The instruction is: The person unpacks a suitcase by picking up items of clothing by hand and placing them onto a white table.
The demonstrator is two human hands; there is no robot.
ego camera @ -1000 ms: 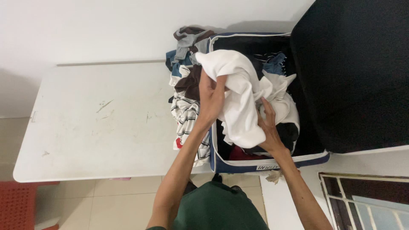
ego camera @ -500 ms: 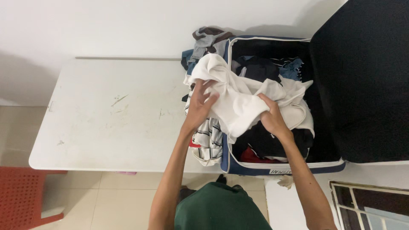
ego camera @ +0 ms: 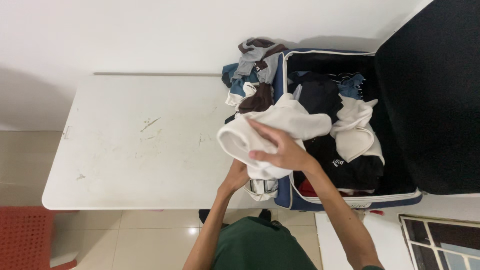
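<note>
Seen from above, going left to right. A red plastic chair shows at the lower left corner, cut off by the frame. A white table with scuffs fills the left half.

At the table's right edge, a pile of clothes in grey, brown and blue lies against a blue suitcase, and a striped garment hangs beneath the hands.

In the middle, both hands hold a bundled white garment above the seam between table and suitcase. The left hand is under the bundle; only its wrist and heel show, so I cannot tell whether its fingers are spread or curled. The right hand lies on top, fingers close together and curved over the cloth, pressing it down.

Further right, the suitcase is open, with dark clothes and another white garment inside. Its black lid stands raised at the far right.

Risk, as a judgement: the bundle is loosely rolled and one end trails toward the suitcase, so it may unroll or snag the clothes beneath. The striped garment hangs over the table edge and could slide to the floor.

A window frame is cut off at the lower right. The bottom of the suitcase is hidden under clothes.
</note>
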